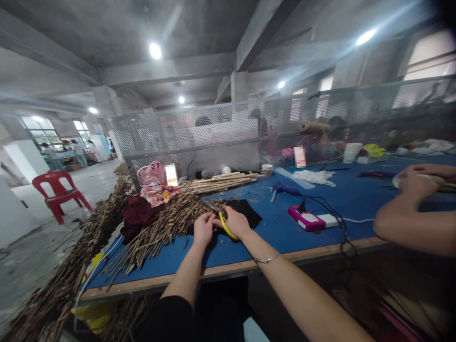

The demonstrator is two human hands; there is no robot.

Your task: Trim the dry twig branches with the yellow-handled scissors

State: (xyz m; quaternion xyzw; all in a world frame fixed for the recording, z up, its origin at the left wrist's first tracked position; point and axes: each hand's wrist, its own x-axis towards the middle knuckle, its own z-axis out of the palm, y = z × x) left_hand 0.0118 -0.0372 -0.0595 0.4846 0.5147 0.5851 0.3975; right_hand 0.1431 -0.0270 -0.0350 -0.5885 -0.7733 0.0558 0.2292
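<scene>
My right hand (236,222) is wrapped round a pair of pruning shears (223,222) with yellow and red handles; their metal blades point up and left. Close beside it, my left hand (204,230) has its fingers pinched together near the shears. Whatever those fingers hold is too small or hidden to make out. A heap of dry brown twigs (167,222) lies just left of and beyond my hands. A black sheet (252,214) lies on the blue table behind my right hand.
Right of my hands lie a blue glue gun (287,188) and a magenta power strip (305,219) with cords. Another person's arm (416,223) reaches in at the right. Light sticks (224,182) lie along the back; a twig bundle (81,242) hangs past the left edge.
</scene>
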